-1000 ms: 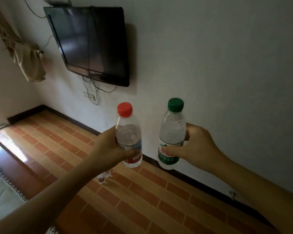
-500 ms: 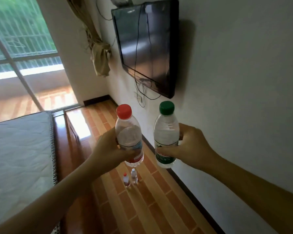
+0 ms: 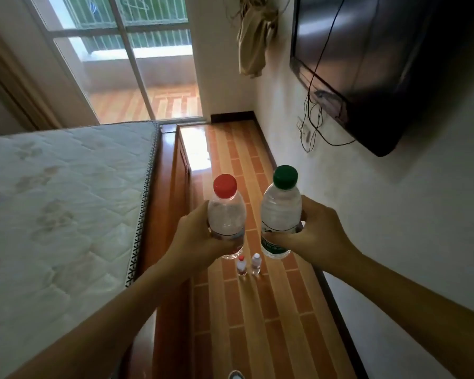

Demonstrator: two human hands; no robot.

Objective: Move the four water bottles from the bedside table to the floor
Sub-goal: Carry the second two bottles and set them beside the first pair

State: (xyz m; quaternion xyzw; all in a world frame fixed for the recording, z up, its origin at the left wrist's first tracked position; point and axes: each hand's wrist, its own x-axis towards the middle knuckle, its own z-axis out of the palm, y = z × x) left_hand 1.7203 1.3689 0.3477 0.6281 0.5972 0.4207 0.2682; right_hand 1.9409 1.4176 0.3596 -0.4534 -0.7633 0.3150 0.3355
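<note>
My left hand [image 3: 195, 239] grips a clear water bottle with a red cap [image 3: 225, 212], held upright at chest height. My right hand [image 3: 315, 236] grips a second clear bottle with a green cap and green label [image 3: 281, 212], also upright, right beside the first. Far below on the tiled floor stand two more bottles side by side: a small red-capped one [image 3: 241, 266] and a white-capped one [image 3: 256, 263]. Both stand upright in the aisle between bed and wall. The bedside table is out of view.
A bed with a bare quilted mattress [image 3: 58, 201] and a wooden frame [image 3: 170, 203] fills the left. A flat TV [image 3: 372, 64] hangs on the right wall with dangling cables. A glass sliding door [image 3: 137, 72] closes the far end. The tiled aisle [image 3: 257, 324] is narrow.
The view has swung left along the aisle, bringing the bed, the glass door and the two floor bottles fully into sight. Both hands keep their bottles held up as before.
</note>
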